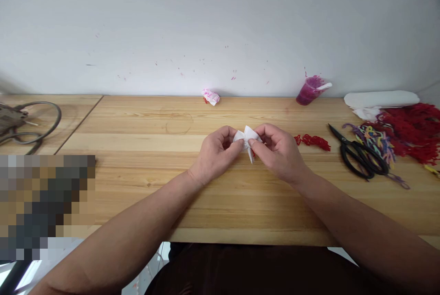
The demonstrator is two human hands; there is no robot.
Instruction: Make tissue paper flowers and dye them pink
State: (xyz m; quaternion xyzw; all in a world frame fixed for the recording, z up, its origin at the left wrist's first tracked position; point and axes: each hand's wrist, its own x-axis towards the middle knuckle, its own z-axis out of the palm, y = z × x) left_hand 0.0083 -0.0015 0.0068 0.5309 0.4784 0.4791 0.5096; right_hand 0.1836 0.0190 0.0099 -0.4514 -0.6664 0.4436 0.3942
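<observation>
Paper, by its look, white and pleated (246, 137), sits over the wooden counter (147, 203), pinched between the thumbs and fingers of our left hand (219, 149) and right hand (277, 152), probably so its folds stay gathered. At three o'clock lies looped red yarn (314, 142); at two, a purple-stained translucent cup (312, 87) holds dark purple matter (303, 99) and a white stick-like piece (324, 86).
</observation>
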